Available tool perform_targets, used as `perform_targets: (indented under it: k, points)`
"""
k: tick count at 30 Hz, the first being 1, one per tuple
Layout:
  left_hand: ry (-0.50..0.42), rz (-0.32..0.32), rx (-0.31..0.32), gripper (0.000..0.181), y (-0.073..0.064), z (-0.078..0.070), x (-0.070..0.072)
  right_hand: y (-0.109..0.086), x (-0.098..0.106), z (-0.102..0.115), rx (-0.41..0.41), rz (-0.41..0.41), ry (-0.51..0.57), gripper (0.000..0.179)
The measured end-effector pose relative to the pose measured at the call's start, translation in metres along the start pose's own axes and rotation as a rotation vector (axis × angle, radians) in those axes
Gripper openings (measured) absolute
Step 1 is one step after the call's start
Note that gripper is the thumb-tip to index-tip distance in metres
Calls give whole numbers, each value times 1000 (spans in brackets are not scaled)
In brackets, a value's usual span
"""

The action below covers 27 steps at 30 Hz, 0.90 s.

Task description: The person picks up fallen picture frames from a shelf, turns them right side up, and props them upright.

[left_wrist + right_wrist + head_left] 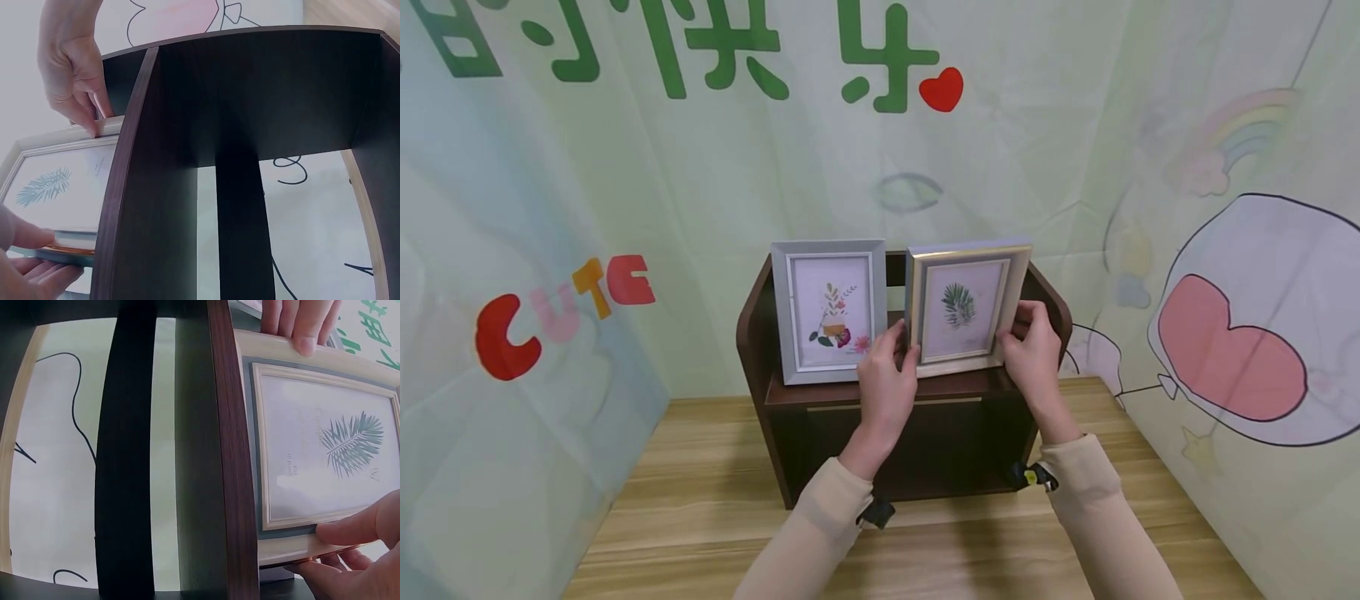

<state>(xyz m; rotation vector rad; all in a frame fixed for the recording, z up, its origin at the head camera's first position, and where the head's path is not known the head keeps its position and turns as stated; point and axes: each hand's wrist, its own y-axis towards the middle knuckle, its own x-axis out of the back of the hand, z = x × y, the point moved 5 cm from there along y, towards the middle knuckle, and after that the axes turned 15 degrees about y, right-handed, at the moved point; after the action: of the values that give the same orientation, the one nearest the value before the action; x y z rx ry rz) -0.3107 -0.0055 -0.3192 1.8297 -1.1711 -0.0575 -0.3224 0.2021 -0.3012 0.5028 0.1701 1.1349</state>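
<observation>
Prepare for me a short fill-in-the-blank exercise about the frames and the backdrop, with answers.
1. The left hand and right hand grip the leaf frame, to the ____ of the flower frame in the head view.
2. The heart beside the last green character is coloured ____.
3. The colourful letters spell ____.

Answers: right; red; CUTE

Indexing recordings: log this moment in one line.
left hand: grips leaf-print frame | right hand: grips same frame | grey frame: on shelf
</observation>
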Motion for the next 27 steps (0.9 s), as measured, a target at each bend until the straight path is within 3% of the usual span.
perform_targets:
  k: [7, 20, 27]
  points:
    - [2, 27, 5, 37, 1, 1, 1, 1, -2, 1, 22, 2, 1, 35]
    - [-13, 21, -67, 31, 2, 0, 4, 2, -3, 1, 47, 7, 1, 33]
    - [-35, 22, -75, 29, -1, 1, 5, 3, -5, -1, 56, 20, -21, 31]
